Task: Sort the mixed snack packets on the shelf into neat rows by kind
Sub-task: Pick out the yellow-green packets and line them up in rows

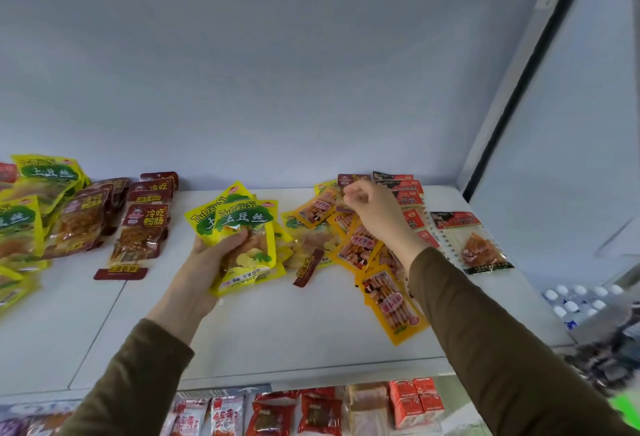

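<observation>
The left hand grips yellow packets above the shelf; the right hand pinches a maroon packet in the pile.

Yellow packets: "TuDouSi" and "土豆丝". Maroon packets: "冷吃鸭肠". Clear packet with red header: "小面筋". Remaining print illegible.

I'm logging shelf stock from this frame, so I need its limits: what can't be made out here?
- Head view: whether the right hand pinches a maroon packet; its curled fingers cover the contact.
- How many yellow potato-shred packets the left hand holds; they overlap.
- Yellow packets at far left: cut off by the frame edge.
- Dark objects at lower right: blurred.
</observation>
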A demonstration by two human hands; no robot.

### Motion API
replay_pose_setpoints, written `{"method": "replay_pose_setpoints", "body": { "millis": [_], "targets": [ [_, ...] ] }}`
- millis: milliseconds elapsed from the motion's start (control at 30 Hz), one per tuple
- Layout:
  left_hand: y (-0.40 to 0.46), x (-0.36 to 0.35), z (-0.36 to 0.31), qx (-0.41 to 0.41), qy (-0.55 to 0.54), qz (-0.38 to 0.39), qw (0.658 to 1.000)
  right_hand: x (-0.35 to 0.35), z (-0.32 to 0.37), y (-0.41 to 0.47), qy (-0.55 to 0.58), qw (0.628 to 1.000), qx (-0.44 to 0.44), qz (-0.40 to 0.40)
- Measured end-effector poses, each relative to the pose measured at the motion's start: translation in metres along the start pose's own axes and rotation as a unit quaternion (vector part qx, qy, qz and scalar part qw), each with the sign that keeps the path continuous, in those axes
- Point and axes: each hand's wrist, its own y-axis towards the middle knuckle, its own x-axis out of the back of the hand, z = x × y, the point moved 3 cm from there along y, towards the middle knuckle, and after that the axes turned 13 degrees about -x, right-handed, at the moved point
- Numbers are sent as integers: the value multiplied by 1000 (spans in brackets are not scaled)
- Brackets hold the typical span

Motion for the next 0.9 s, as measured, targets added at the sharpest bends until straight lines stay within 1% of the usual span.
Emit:
{"method": "replay_pose_setpoints", "body": {
  "millis": [67, 133, 167, 233, 300, 400, 533, 633, 700, 767, 833, 900],
  "targets": [
    [-1, 2, 3, 4, -5, -11, 1000, -9, 2, -6, -57, 998, 18, 21],
    [-1, 0, 5, 9, -6, -12, 1000, -27, 6, -12, -108, 991, 37, 71],
    [-1, -1, 7, 11, -6, -11, 1000, -36, 10, -14, -147, 982, 51, 103],
    [-1, -2, 9, 12, -6, -11, 1000, -51, 17, -21, -244, 954, 78, 156],
    [-2, -4, 9, 8, -10, -13, 1000, -62, 19, -26, -304, 932, 73, 185],
    [-3, -3, 6, -4, -19, -15, 1000, -75, 17, -27, -332, 926, 45, 174],
    [-4, 2, 1, -16, -21, -21, 999, -72, 24, -26, -353, 920, 79, 154],
    [-5, 7, -1, -16, -20, -23, 999, -57, 18, -30, -407, 896, 100, 146],
    [-4, 10, 0, -15, -17, -26, 999, -47, 13, -33, -443, 874, 90, 175],
    [-3, 12, 2, -12, -18, -32, 999, -38, 12, -35, -457, 859, 64, 225],
    [-1, 12, 3, -11, -19, -28, 999, -32, 16, -32, -422, 868, 14, 262],
    [0, 11, 4, -11, -20, -20, 1000, -36, 23, -26, -371, 899, -3, 234]
  ]
}}
